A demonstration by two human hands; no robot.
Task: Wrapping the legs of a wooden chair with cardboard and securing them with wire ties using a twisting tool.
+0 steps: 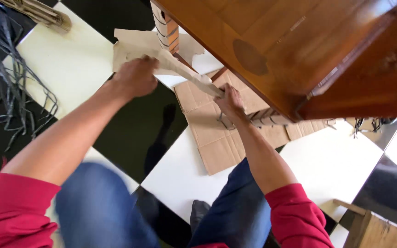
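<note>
Item: strip of brown paper [180, 69], twisted along its middle, stretched between two hands above a black-and-white tiled floor [70, 64].

Left hand [135, 77]: fingers closed over the wide, flat end of the paper, near a wrapped wooden leg [167, 30].

Right hand [229, 102]: fingers closed on the narrow twisted end, just beside the underside edge of a polished wooden cabinet [299, 50] that fills the upper right of the view.

Beneath the hands: a flattened cardboard box [217, 142], opened out on the floor with nothing on it but the cabinet's foot; it holds no contents. A second wrapped leg [267, 118] lies at the cabinet's lower edge, touching the cardboard.

Surroundings: loose dark plastic straps [10, 78] spread over the tiles at the left; a small wooden block [375, 229] at the lower right corner. The person wears red sleeves [14, 206] and blue trousers [97, 206].
</note>
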